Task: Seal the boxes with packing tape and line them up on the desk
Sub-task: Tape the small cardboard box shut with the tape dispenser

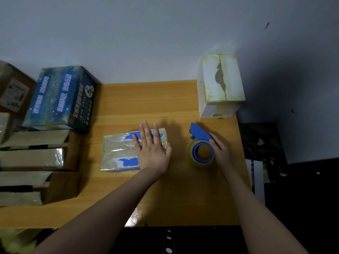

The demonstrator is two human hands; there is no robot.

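A small flat box [119,153], wrapped in shiny tape with blue patches showing, lies in the middle of the wooden desk [143,99]. My left hand [151,145] lies flat on the box's right part with fingers straight and spread. To its right a blue tape dispenser [201,149] with a clear tape roll rests on the desk, and my right hand [219,150] holds it from the right side, thumb against the roll. A taped white box [220,85] stands at the desk's back right corner.
Brown cardboard boxes [34,158] with loose flaps sit in a stack along the left edge, and a dark blue printed box [60,98] stands behind them. A grey wall backs the desk. Right of the desk lie dark things on the floor [262,149].
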